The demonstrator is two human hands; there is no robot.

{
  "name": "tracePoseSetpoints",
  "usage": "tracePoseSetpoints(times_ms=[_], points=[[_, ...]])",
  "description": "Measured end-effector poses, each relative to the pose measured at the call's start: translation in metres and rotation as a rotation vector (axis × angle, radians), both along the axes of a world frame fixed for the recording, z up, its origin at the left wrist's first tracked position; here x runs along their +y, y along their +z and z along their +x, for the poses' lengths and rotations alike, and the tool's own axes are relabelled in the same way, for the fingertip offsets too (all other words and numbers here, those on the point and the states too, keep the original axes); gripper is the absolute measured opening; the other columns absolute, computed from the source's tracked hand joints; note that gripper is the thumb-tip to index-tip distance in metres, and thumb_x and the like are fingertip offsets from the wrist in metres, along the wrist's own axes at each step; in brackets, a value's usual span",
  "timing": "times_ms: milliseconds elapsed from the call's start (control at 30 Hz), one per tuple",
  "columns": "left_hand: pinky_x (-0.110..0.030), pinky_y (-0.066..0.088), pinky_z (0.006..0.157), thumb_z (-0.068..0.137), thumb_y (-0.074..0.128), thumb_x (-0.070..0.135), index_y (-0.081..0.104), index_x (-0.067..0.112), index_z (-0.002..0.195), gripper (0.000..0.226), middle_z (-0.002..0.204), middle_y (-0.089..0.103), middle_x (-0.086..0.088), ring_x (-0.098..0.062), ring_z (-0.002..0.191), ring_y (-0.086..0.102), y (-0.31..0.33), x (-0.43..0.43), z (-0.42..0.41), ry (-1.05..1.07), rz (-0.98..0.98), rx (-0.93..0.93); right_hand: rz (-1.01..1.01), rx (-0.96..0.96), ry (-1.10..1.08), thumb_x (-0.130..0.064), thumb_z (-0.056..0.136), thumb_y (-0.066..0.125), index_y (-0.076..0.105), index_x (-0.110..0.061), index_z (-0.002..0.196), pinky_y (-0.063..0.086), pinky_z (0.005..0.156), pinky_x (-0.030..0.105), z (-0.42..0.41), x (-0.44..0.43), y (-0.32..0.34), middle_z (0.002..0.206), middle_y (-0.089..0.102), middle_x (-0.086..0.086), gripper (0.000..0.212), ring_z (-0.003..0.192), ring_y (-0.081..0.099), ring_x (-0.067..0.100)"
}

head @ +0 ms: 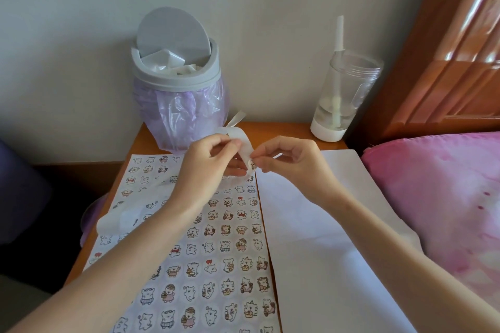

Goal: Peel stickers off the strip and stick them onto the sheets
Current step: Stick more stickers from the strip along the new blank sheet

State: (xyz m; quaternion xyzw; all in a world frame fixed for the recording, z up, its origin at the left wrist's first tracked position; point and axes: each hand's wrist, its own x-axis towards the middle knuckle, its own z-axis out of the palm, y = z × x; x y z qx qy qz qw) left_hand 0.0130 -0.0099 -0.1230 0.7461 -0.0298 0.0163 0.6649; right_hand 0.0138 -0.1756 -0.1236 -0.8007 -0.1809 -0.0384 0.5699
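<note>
Seen from the person's head, two bare hands meet just above the picture's centre, over a small orange-brown wooden surface (273, 130). The left hand (213, 162) has its grip clenched around a white, translucent sticker strip (244, 140), which loops up and over the fingers toward 12 o'clock. The right hand (292, 159) touches it from 3 o'clock, its grip pinching a small printed sticker (253, 164) at the strip's lower end between thumb and forefinger.

Under the hands, from the centre toward 6 o'clock, lies a sheet (216, 251) covered in rows of round stickers showing cartoon white bears. Some wear scarves or hats, others hold baskets or heart balloons. A loose translucent length of backing (119, 219) lies across it at 8 o'clock. Whether it joins the held strip cannot be told. Just beside this sheet, toward 4 o'clock, lies a blank white sheet (324, 224).

At 11 o'clock stands a grey swing-lid bin (176, 73) lined with a lilac plastic bag (184, 113), with white paper scraps inside. At 1 o'clock stands a clear tumbler (343, 89) with a white base and a white straw (339, 32), holding a little clear liquid. At 3 o'clock is a bed with pink bedding (446, 197).
</note>
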Motion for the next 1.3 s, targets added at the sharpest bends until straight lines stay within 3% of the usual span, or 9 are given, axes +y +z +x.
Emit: tracePoseSetpoints(times_ms=[300, 533, 700, 833, 900, 1033, 1200, 1300], points=[[-0.015, 0.055, 0.057, 0.093, 0.055, 0.017, 0.067, 0.005, 0.1, 0.018, 0.076, 0.074, -0.009, -0.012, 0.064, 0.071, -0.002, 0.0, -0.002, 0.017, -0.022, 0.011, -0.021, -0.005, 0.003, -0.003, 0.081, 0.069, 0.069, -0.015, 0.085, 0.051, 0.066, 0.017, 0.0, 0.001, -0.002, 0.079, 0.068, -0.006, 0.013, 0.066, 0.063, 0.004], [-0.013, 0.053, 0.054, 0.091, 0.057, 0.016, 0.068, 0.004, 0.099, 0.017, 0.077, 0.074, -0.011, -0.014, 0.064, 0.071, -0.003, -0.001, -0.003, 0.07, -0.031, 0.003, 0.012, -0.018, -0.003, -0.003, 0.079, 0.072, 0.071, -0.018, 0.083, 0.054, 0.073, 0.025, 0.001, 0.004, -0.007, 0.079, 0.07, -0.005, 0.015, 0.068, 0.063, 0.009], [-0.012, 0.053, 0.062, 0.089, 0.06, 0.024, 0.071, 0.012, 0.094, 0.017, 0.078, 0.073, -0.001, -0.005, 0.068, 0.07, -0.004, -0.001, -0.001, 0.113, 0.036, -0.009, 0.024, -0.029, -0.013, -0.005, 0.079, 0.072, 0.07, -0.021, 0.083, 0.055, 0.075, 0.028, 0.0, 0.005, -0.007, 0.077, 0.069, -0.006, 0.017, 0.07, 0.064, 0.01], [-0.018, 0.057, 0.055, 0.09, 0.06, 0.021, 0.07, 0.009, 0.084, 0.016, 0.061, 0.071, 0.003, -0.006, 0.059, 0.069, 0.001, -0.002, -0.004, 0.075, -0.141, 0.095, -0.012, -0.083, -0.038, -0.004, 0.08, 0.07, 0.068, -0.023, 0.083, 0.055, 0.074, 0.025, -0.001, 0.004, -0.006, 0.079, 0.069, -0.008, 0.019, 0.071, 0.065, 0.008], [-0.02, 0.058, 0.059, 0.088, 0.063, 0.024, 0.07, 0.01, 0.08, 0.018, 0.064, 0.072, 0.001, -0.009, 0.063, 0.07, 0.003, -0.002, -0.006, 0.047, -0.179, 0.114, 0.006, -0.09, -0.048, -0.002, 0.08, 0.07, 0.068, -0.022, 0.082, 0.052, 0.071, 0.02, -0.001, 0.003, -0.006, 0.078, 0.069, -0.01, 0.021, 0.07, 0.065, 0.006], [-0.017, 0.057, 0.063, 0.083, 0.069, 0.017, 0.071, 0.02, 0.079, 0.005, 0.069, 0.075, 0.003, -0.007, 0.066, 0.071, 0.003, 0.0, -0.009, 0.019, -0.126, 0.098, 0.029, -0.085, -0.055, -0.001, 0.079, 0.071, 0.069, -0.021, 0.08, 0.052, 0.072, 0.023, -0.001, 0.002, -0.009, 0.076, 0.069, -0.01, 0.02, 0.07, 0.065, 0.008], [-0.019, 0.057, 0.063, 0.084, 0.067, 0.015, 0.071, 0.017, 0.081, 0.006, 0.072, 0.075, -0.003, -0.012, 0.067, 0.072, -0.005, 0.0, -0.007, 0.039, -0.06, 0.046, -0.014, -0.107, -0.071, -0.005, 0.081, 0.07, 0.067, -0.026, 0.079, 0.054, 0.078, 0.032, 0.0, 0.002, -0.01, 0.081, 0.067, -0.01, 0.021, 0.077, 0.063, 0.009], [-0.02, 0.057, 0.06, 0.087, 0.064, 0.015, 0.068, 0.018, 0.082, 0.007, 0.072, 0.074, -0.002, -0.012, 0.064, 0.072, -0.01, -0.001, -0.005, 0.082, -0.047, 0.016, -0.04, -0.112, -0.11, -0.008, 0.082, 0.069, 0.066, -0.026, 0.077, 0.052, 0.075, 0.027, 0.002, 0.0, -0.01, 0.086, 0.063, -0.009, 0.019, 0.079, 0.06, 0.008]])
